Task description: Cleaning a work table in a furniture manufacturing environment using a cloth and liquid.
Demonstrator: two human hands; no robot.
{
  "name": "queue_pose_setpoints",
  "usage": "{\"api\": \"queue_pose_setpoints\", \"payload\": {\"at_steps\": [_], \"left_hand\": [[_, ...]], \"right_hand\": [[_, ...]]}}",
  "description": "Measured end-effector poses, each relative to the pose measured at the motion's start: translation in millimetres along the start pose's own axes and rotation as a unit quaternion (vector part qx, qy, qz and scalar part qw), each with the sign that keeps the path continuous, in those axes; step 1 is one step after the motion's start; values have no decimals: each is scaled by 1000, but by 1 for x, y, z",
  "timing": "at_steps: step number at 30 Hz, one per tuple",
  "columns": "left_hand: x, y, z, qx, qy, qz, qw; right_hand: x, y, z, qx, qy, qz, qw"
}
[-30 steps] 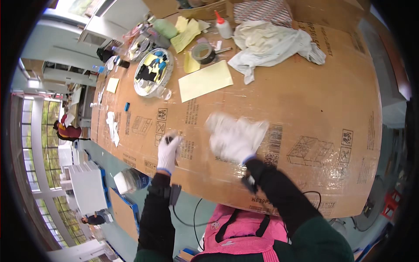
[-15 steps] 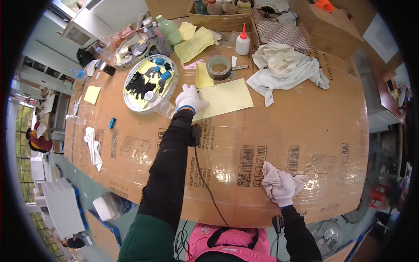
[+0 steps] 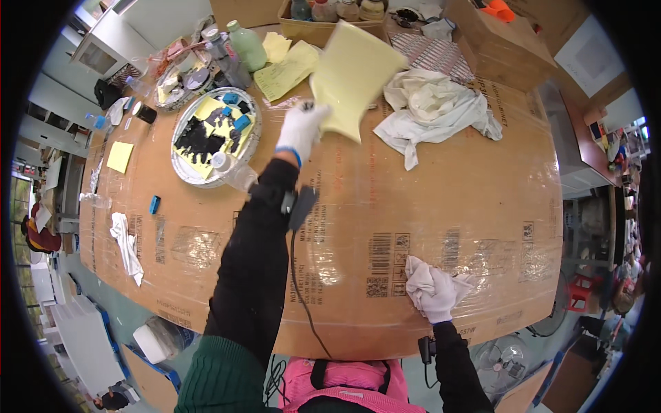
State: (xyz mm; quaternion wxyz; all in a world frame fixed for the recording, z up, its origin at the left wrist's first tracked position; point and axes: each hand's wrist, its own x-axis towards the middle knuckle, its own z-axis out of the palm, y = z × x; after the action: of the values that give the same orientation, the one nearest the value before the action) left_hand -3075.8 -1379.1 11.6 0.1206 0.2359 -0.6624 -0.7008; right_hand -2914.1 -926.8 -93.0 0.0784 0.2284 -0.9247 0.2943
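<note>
My left hand (image 3: pixel 301 129), in a white knit glove, is closed on the lower left edge of a pale yellow sheet of paper (image 3: pixel 358 76). The sheet is raised off the table and tilted, bending a little. Behind it, the tape roll and the glue bottle are hidden. Near the table's front edge on the right, my right hand (image 3: pixel 438 296), also gloved, is closed on a crumpled whitish cloth (image 3: pixel 418 277) that rests on the tabletop. To the left of my left hand is a round white tray (image 3: pixel 177 164) bearing black-smeared yellow paper and blue blocks.
A clear plastic bottle (image 3: pixel 237 172) lies against the tray. White rags (image 3: pixel 441 110) are heaped at the back right. Bottles (image 3: pixel 246 47) and yellow papers (image 3: pixel 289 72) stand and lie at the back left. A blue block (image 3: pixel 155 204) and white cloth (image 3: pixel 126 248) lie left. Cardboard (image 3: pixel 441 199) covers the table.
The yellow sheet, flat on the table before, is now lifted up and away in my left hand. My right hand stays on its cloth. The whole view has shifted slightly.
</note>
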Motion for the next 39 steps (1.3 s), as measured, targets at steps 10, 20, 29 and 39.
{"api": "queue_pose_setpoints", "payload": {"at_steps": [10,20,29,39], "left_hand": [[13,-2,-7,134,48,75,987],[-272,-76,-99,43,16,-305,951],[-174,-50,-155,134,293,85,943],[-94,-44,-165,368,185,42,910]], "right_hand": [[52,-29,13,179,24,205,962],[308,-74,117,-151,-279,-31,948],[129,-206,161,106,-266,-327,901],[219,-219,207,-126,-49,-103,985]]}}
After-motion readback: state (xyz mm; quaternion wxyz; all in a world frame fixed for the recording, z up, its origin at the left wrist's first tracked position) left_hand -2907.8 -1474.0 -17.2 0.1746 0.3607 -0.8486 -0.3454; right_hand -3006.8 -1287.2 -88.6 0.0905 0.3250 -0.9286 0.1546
